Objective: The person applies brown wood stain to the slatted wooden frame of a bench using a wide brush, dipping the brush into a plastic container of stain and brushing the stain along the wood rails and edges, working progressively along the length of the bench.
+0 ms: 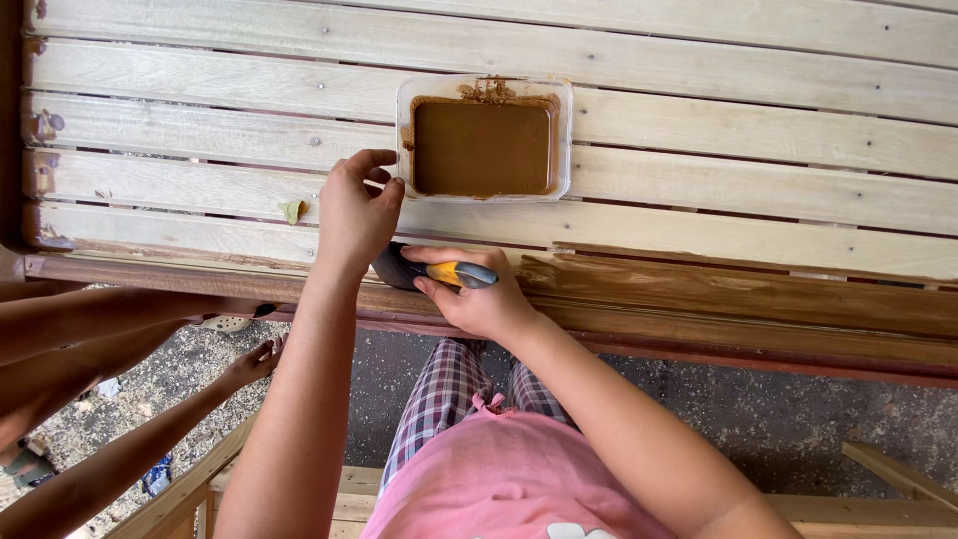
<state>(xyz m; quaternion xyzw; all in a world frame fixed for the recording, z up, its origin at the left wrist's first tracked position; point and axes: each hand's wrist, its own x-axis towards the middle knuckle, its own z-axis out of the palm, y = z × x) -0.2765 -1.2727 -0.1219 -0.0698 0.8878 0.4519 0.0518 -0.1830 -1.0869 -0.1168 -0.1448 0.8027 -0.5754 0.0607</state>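
Head view, step: brushing brown stain onto slatted wooden bench [699, 150], front slat part coated.
Right hand [479, 299]: closed around paintbrush [439, 271], bristles on front slat.
Left hand [354, 215]: fingers curled, touching brush head, beside stain tray [485, 140].
Next, judged: reload from tray, stroke along grain.

Pale bare-wood slats on the worktop [699, 110], its near edge stained brown; clear tub [485, 140] of brown stain; brush handle [454, 272] — yellow and grey; trousers [439, 394] — plaid; shirt [509, 479] pink.
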